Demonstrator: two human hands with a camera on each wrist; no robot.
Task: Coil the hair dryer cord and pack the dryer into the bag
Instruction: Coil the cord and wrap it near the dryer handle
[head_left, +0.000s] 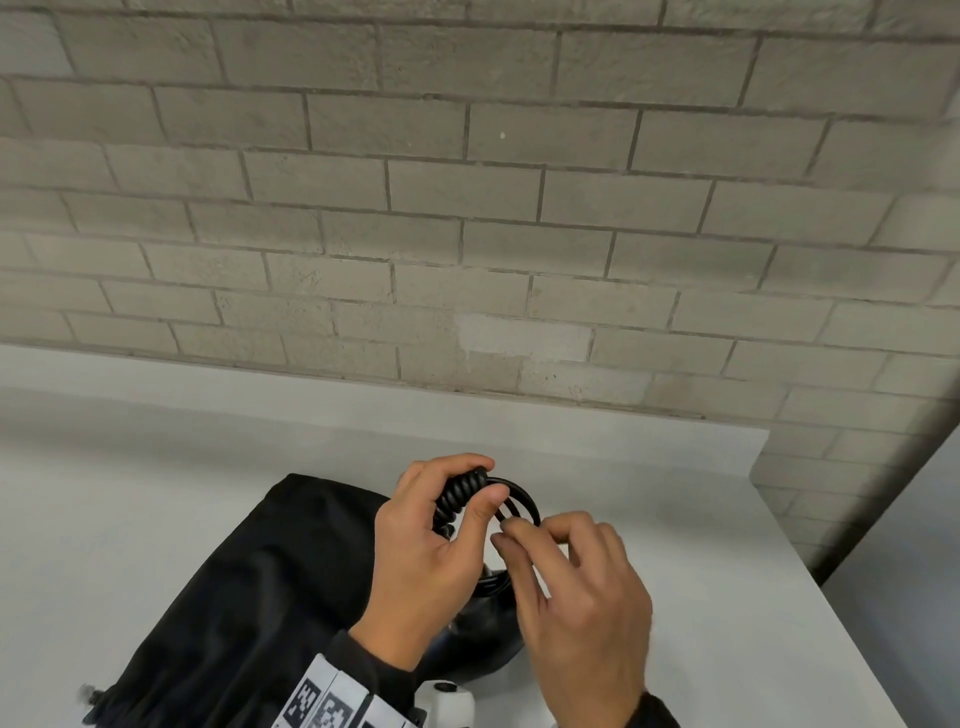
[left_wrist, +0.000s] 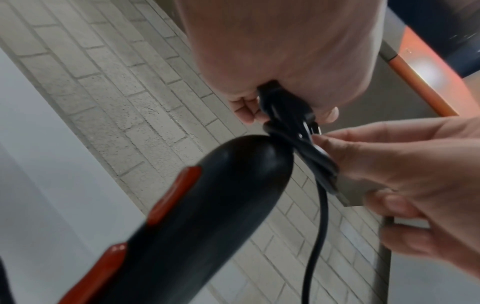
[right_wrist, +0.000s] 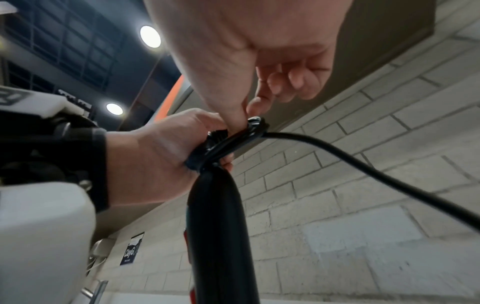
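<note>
Low in the middle of the head view, the left hand (head_left: 431, 551) is curled round a bundle of the black cord (head_left: 460, 496), fingers wrapped over the top of the coiled turns and the thumb pressed against their front. Just to its right, the right hand (head_left: 582, 587) pinches a loop of the same cord between thumb and forefinger, the other fingers loosely bent; the loop arcs from the bundle down to those fingertips. Beneath both hands, the black hair dryer (head_left: 483, 639) shows only in part, its glossy body dark against the pale tabletop (head_left: 156, 467). In the left wrist view the dryer's handle (left_wrist: 207, 205) fills the lower middle of the frame, rounded at its end and carrying orange-red switches along its left side, and the cord leaves that end, knots up into the left hand's grip, and drops a single strand toward the bottom of the frame. The right wrist view shows the handle rising from the bottom centre to the bundle, with one strand of cord (right_wrist: 363, 164) sweeping away to the right edge. The black bag (head_left: 249, 597) lies flat on the tabletop at the lower left of the head view, partly under the left forearm, with the dryer outside it. A grey brick wall (head_left: 467, 208) stands behind the tabletop.
</note>
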